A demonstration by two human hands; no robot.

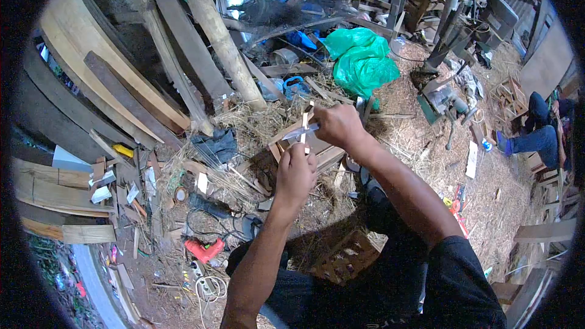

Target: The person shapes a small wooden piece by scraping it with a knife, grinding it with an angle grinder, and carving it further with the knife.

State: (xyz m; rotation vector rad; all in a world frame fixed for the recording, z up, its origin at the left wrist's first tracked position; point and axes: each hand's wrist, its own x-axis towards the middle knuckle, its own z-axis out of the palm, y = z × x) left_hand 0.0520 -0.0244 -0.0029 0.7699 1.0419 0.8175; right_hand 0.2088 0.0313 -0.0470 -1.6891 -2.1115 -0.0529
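My left hand [295, 173] is closed around the lower end of a thin, pale wooden strip [305, 123], which points up and away from me. My right hand [339, 125] grips a knife [297, 133], its handle hidden in the fist. The blade points left and crosses the strip just above my left fingers; whether it cuts into the wood cannot be seen. Under both hands sits a wooden box or frame [329, 158], partly covered by them.
A red power tool [204, 250] with a cable lies at lower left. Green plastic sheeting [365, 64] is heaped ahead. Planks [116, 67] lean at left. A bench machine [448, 106] stands at right, and another person [536, 137] sits beyond it. Straw and shavings cover the ground.
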